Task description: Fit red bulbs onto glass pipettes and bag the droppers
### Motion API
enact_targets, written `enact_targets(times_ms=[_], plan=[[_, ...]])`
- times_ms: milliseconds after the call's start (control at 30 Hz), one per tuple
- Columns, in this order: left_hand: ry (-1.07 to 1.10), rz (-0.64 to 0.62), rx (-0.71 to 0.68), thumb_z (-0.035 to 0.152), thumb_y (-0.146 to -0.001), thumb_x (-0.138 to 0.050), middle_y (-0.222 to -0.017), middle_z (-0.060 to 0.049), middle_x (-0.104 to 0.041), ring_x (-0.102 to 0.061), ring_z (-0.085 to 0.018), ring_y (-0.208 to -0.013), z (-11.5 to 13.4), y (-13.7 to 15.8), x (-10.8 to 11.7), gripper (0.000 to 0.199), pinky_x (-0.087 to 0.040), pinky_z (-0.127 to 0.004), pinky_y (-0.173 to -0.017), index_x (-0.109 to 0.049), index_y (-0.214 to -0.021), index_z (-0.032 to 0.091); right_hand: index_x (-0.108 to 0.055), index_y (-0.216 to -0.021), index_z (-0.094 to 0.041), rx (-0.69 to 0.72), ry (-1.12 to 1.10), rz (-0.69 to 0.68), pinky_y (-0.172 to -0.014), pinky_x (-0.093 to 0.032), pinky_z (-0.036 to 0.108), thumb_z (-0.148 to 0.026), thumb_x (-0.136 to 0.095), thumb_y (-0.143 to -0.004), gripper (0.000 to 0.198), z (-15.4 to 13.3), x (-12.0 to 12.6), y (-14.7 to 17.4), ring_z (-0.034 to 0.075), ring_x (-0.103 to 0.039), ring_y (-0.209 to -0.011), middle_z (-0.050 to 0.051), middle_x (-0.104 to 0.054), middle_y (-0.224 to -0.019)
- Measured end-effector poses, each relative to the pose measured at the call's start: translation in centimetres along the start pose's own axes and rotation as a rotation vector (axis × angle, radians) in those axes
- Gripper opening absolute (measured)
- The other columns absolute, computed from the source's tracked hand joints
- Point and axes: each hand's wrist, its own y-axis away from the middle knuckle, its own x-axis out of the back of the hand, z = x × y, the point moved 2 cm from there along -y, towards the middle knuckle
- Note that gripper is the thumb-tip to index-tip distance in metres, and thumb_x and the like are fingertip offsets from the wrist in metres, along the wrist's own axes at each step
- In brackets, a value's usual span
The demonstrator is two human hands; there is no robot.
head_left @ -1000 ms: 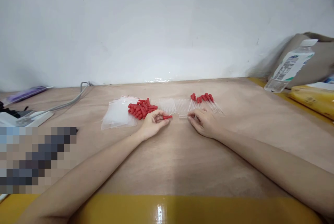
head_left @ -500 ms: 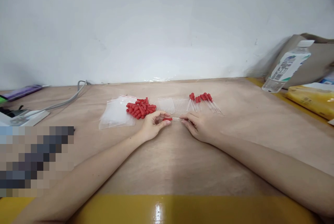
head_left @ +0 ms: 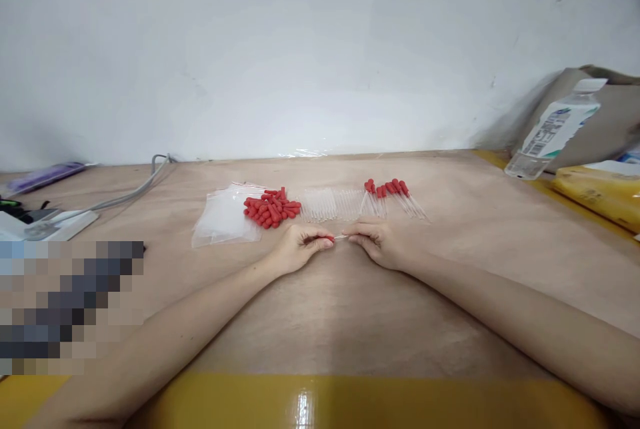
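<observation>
My left hand (head_left: 299,246) pinches a red rubber bulb (head_left: 331,238), only its end showing past the fingertips. A thin clear dropper tube (head_left: 341,236) spans the small gap between my hands and meets the bulb. Its other end is closed in the fingers of my right hand (head_left: 376,242). Behind my left hand lies a heap of red rubber bulbs (head_left: 270,208). A row of clear dropper tubes (head_left: 325,204) is spread behind both hands. To the right of that row, several droppers with red bulbs fitted (head_left: 397,188) lie side by side.
Clear zip bags (head_left: 225,216) lie left of the bulb heap. A grey cable (head_left: 133,196) and a purple packet (head_left: 47,177) are at far left. A plastic bottle (head_left: 555,129), a cardboard bag (head_left: 610,116) and a yellow packet (head_left: 595,190) stand at the right.
Both hands have come slightly down toward me and closer together. Less of the tube shows between them, and the fingers of my left hand cover more of the red bulb.
</observation>
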Motion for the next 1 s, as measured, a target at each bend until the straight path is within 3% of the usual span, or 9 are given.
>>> enact_targets(times_ms=[233, 400, 633, 1000], plan=[[-0.216, 0.085, -0.054, 0.032, -0.079, -0.057, -0.077, -0.003, -0.069, -0.06, -0.014, -0.067, 0.4, 0.1, 0.1, 0.019, -0.046, -0.024, -0.061, -0.069, -0.085, 0.018, -0.064, -0.094, -0.018, 0.047, 0.307, 0.066, -0.069, -0.044, 0.03, -0.014, -0.041, -0.086, 0.025, -0.5, -0.6, 0.2, 0.017, -0.055, -0.075, 0.007, -0.063, -0.08], [-0.176, 0.124, -0.079, 0.033, -0.076, -0.062, -0.086, -0.004, -0.07, -0.062, -0.016, -0.075, 0.5, 0.1, 0.5, 0.021, -0.049, -0.025, -0.066, -0.068, -0.09, 0.019, -0.058, -0.102, -0.017, 0.017, 0.232, 0.092, -0.068, -0.046, 0.028, -0.021, -0.04, -0.088, 0.023, -0.8, 0.1, 0.5, 0.016, -0.056, -0.076, 0.007, -0.061, -0.085], [-0.188, 0.079, -0.017, 0.033, -0.078, -0.059, -0.084, -0.003, -0.071, -0.064, -0.016, -0.072, 0.3, 0.2, 0.3, 0.019, -0.05, -0.027, -0.066, -0.069, -0.087, 0.02, -0.059, -0.092, -0.017, 0.041, 0.228, 0.076, -0.067, -0.046, 0.028, -0.022, -0.038, -0.089, 0.021, 0.2, 0.0, 0.8, 0.016, -0.056, -0.077, 0.008, -0.06, -0.085], [-0.187, 0.047, -0.045, 0.028, -0.075, -0.062, -0.084, -0.002, -0.071, -0.065, -0.016, -0.074, 0.1, 0.1, 0.1, 0.016, -0.05, -0.026, -0.067, -0.069, -0.088, 0.021, -0.061, -0.085, -0.015, 0.059, 0.335, 0.021, -0.058, -0.04, 0.026, -0.023, -0.037, -0.089, 0.026, -0.6, -0.4, 0.6, 0.015, -0.054, -0.065, 0.007, -0.061, -0.073]])
